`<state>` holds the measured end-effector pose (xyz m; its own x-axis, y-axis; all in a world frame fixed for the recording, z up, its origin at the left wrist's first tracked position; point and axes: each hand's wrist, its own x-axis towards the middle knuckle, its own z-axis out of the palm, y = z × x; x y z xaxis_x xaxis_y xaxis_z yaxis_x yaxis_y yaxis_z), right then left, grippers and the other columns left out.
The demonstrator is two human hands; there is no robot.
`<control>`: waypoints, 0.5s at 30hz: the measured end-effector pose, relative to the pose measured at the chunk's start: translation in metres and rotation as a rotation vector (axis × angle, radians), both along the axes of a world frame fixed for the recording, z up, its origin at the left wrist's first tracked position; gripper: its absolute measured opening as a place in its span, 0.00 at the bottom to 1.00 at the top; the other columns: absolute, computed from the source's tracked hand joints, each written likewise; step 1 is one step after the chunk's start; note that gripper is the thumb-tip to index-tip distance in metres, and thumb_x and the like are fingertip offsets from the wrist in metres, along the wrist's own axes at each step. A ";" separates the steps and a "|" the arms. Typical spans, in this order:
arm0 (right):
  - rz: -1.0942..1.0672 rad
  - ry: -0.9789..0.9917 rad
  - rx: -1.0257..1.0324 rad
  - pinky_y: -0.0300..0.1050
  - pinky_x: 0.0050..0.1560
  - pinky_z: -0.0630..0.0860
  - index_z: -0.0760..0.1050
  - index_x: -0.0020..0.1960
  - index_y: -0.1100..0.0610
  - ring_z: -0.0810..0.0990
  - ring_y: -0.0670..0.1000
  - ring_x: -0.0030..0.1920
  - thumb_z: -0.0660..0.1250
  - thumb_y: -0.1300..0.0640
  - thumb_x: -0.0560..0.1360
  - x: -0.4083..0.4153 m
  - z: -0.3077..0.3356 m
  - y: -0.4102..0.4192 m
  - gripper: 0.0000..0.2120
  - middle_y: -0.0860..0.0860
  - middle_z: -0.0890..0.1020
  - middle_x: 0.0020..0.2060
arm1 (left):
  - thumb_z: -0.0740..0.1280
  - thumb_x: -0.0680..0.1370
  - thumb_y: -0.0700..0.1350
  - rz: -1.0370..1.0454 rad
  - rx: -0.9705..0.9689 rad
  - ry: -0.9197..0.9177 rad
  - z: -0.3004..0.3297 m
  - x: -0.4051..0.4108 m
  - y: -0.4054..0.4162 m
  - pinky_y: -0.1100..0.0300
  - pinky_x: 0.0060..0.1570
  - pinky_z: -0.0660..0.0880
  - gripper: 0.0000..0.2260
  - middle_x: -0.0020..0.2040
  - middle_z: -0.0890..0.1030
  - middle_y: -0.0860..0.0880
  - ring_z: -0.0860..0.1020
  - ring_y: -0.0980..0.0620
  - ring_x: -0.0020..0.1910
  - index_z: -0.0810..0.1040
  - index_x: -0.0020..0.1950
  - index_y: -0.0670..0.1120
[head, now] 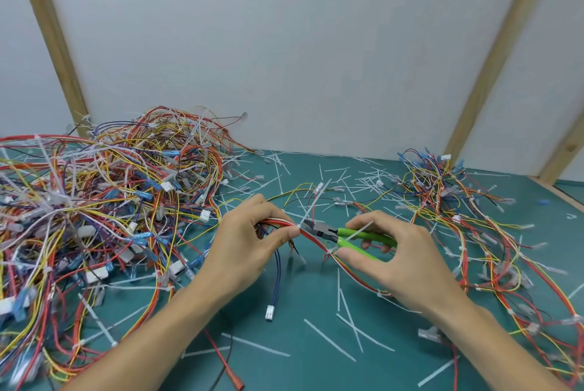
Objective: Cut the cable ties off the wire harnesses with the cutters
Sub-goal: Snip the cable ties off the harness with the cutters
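Cutters at cable tie, harness between hands.

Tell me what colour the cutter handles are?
Bright green handles, seen in the head view, held in the right hand.

- Left side of the desk blocked by a tall tangled heap of wire harnesses.
- Right side hemmed in by a flatter spread of harnesses.
- Open green lane between them, littered only with flat cut cable ties.
- Far edge closed off by a white wall with wooden posts.
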<state>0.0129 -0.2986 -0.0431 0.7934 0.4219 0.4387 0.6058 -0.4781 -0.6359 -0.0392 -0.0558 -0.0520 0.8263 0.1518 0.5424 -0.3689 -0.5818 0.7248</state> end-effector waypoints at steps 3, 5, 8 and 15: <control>0.003 -0.009 -0.010 0.37 0.47 0.74 0.81 0.49 0.41 0.84 0.43 0.47 0.72 0.32 0.66 0.000 -0.001 0.000 0.18 0.36 0.85 0.43 | 0.73 0.71 0.54 -0.004 0.020 0.006 0.000 0.000 0.000 0.51 0.43 0.72 0.08 0.38 0.75 0.52 0.73 0.50 0.39 0.84 0.42 0.51; 0.004 -0.012 -0.020 0.35 0.46 0.72 0.81 0.49 0.41 0.84 0.44 0.47 0.73 0.33 0.66 -0.001 -0.002 0.001 0.17 0.37 0.85 0.44 | 0.73 0.71 0.54 -0.002 0.036 0.008 0.000 -0.001 -0.001 0.50 0.42 0.72 0.08 0.38 0.75 0.51 0.73 0.50 0.39 0.83 0.42 0.50; -0.002 -0.022 -0.020 0.36 0.43 0.70 0.82 0.48 0.42 0.83 0.46 0.46 0.77 0.36 0.67 0.000 -0.002 0.001 0.15 0.40 0.85 0.42 | 0.75 0.72 0.52 0.005 0.052 0.005 0.000 -0.001 0.000 0.51 0.42 0.71 0.07 0.38 0.75 0.51 0.72 0.50 0.38 0.82 0.41 0.49; 0.033 0.053 0.027 0.36 0.43 0.76 0.83 0.46 0.40 0.84 0.46 0.41 0.74 0.35 0.65 -0.001 0.000 0.002 0.14 0.40 0.86 0.39 | 0.72 0.71 0.55 0.007 0.040 -0.027 0.002 -0.003 -0.002 0.54 0.40 0.70 0.11 0.37 0.74 0.52 0.72 0.50 0.38 0.82 0.41 0.47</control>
